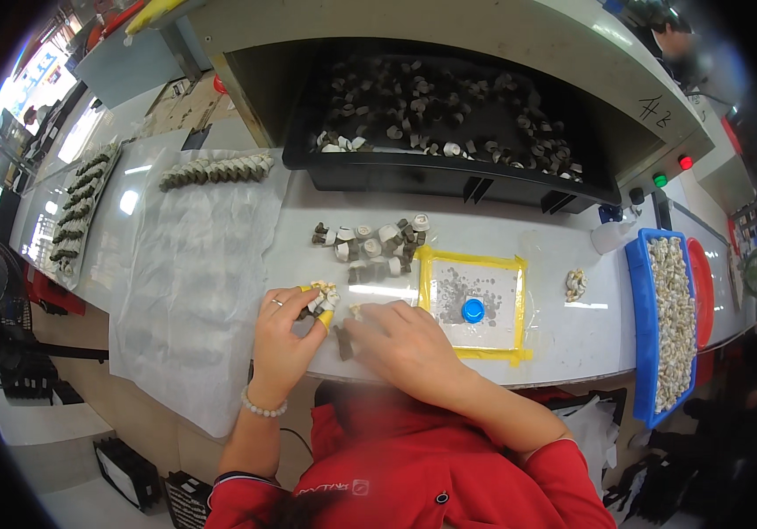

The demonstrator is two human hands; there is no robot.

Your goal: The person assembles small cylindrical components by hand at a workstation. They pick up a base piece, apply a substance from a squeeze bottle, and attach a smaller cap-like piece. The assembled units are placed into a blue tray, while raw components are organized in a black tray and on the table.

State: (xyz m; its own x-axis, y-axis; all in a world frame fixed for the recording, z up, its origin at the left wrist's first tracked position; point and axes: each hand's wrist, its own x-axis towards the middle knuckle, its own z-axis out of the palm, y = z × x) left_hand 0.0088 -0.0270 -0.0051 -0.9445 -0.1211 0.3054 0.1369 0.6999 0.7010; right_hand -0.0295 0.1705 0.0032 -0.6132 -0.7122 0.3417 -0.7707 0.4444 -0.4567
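Note:
My left hand [282,342] wears yellow finger covers and a bead bracelet. Its thumb and fingers pinch a small cluster of white pieces [326,294] above the near edge of the table. Close by on the right, my right hand [409,346] is smeared by motion, its fingers pointing toward the left hand. A small pale piece [356,311] shows at its fingertips; whether it is held I cannot tell. Just below those fingertips is a dark grey piece [343,342]. Beyond both hands lies a loose group of small white-and-dark cylindrical pieces [370,246].
A black bin [396,179] of similar pieces stands under a shelf. To the right are a yellow-taped square [425,304] with a blue cap [473,309], a small cluster [576,285], a white bottle [609,236] and a filled blue tray [640,326]. Left lies white paper [193,291] with lined-up pieces [215,171].

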